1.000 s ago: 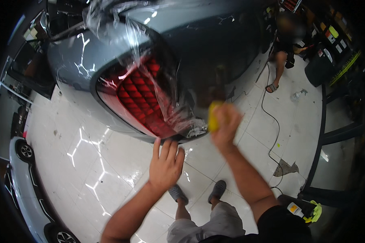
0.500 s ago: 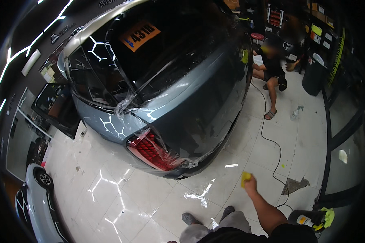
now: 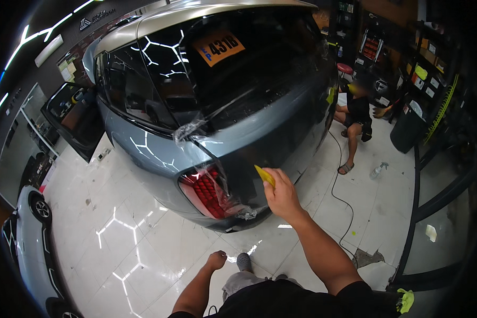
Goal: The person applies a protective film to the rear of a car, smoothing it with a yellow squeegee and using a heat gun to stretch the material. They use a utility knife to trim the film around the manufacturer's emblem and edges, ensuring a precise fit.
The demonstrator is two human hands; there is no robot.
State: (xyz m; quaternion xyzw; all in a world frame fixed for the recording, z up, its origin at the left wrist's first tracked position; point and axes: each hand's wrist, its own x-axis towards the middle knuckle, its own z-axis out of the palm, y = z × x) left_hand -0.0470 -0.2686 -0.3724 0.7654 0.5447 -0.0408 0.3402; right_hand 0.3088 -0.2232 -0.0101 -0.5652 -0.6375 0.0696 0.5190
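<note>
In my right hand (image 3: pixel 284 197) is a yellow squeegee card (image 3: pixel 264 176), raised in front of the rear of a grey-blue car (image 3: pixel 259 139). Whether its edge touches the paint, I cannot tell. Clear wrinkled film (image 3: pixel 188 132) clings along the rear corner, hanging past the red taillight (image 3: pixel 209 193) down to the bumper. My left hand (image 3: pixel 216 260) is low over the floor, fingers curled; what is inside them, if anything, is hidden.
A person (image 3: pixel 358 111) crouches at the car's far side. A spray bottle (image 3: pixel 379 170), a dark cable (image 3: pixel 340 199) and a dark bin (image 3: pixel 408 130) are at right. A car door (image 3: pixel 74 122) stands ajar; another car (image 3: pixel 32 249) is at left. A lime cloth (image 3: pixel 405 300) lies lower right.
My right hand has moved up and left with the squeegee card, from over the floor to before the car's rear. My left hand has come into view. The camera's view has shifted.
</note>
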